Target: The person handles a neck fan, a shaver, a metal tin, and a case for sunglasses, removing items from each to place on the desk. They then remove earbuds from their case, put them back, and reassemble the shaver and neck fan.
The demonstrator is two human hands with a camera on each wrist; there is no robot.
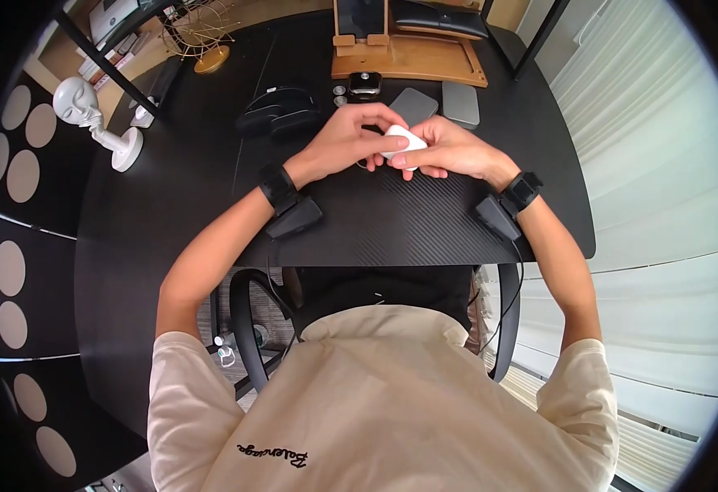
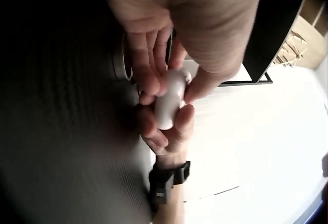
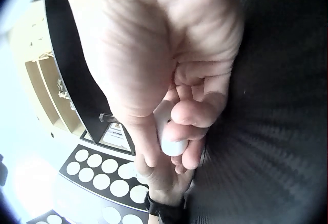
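Note:
Over the black desk (image 1: 359, 221), a small glossy white earbud case (image 1: 413, 141) with rounded edges is held between both hands. My left hand (image 1: 344, 141) grips it from the left, thumb across its near face. From the other side my right hand (image 1: 459, 152) pinches the case between thumb and fingers. In the left wrist view the white earbud case (image 2: 170, 102) shows its smooth curved side, with fingertips of both hands around it. Fingers cover much of the earbud case (image 3: 163, 116) in the right wrist view.
Black headphones (image 1: 281, 112) lie left of the hands. Beyond the hands are a smartwatch (image 1: 365, 84), two flat grey cases, one grey case (image 1: 461, 104) at the right, and a wooden stand (image 1: 425, 70). A white head figurine (image 1: 80, 107) stands at the far left.

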